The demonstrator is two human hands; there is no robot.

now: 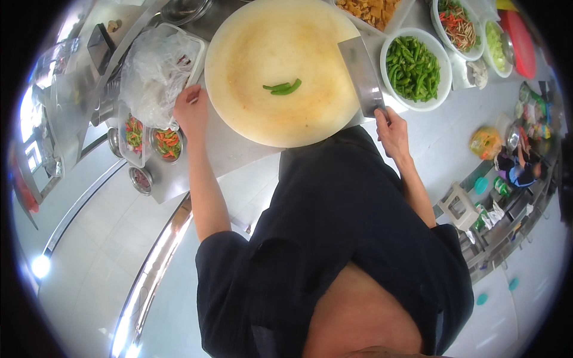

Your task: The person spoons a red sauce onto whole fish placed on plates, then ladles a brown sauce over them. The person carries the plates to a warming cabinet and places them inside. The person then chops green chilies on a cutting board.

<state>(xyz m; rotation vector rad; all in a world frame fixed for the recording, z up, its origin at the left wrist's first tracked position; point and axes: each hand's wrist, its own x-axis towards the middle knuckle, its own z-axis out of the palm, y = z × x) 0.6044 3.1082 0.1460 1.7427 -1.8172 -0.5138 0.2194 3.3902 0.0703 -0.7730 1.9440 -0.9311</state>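
Note:
My right hand [392, 129] grips the handle of a Chinese cleaver [361, 74]. Its broad blade lies across the right rim of a round, pale chopping block [286, 49]. Two pieces of green pepper [285, 88] rest on the block's near half. Left of the block, my left hand [192, 107] is beside the rim of a white plastic tray [200, 58]. Its fingers are curled, and whether they pinch anything is hidden. A crumpled clear plastic bag [150, 80] covers most of that tray.
A white bowl of cut green peppers [414, 67] stands right of the block, near a basket of mixed shreds [459, 27]. Steel bowls of cut peppers [168, 144] and dark pieces [141, 180] sit at the left counter edge. Another person [521, 170] is far right.

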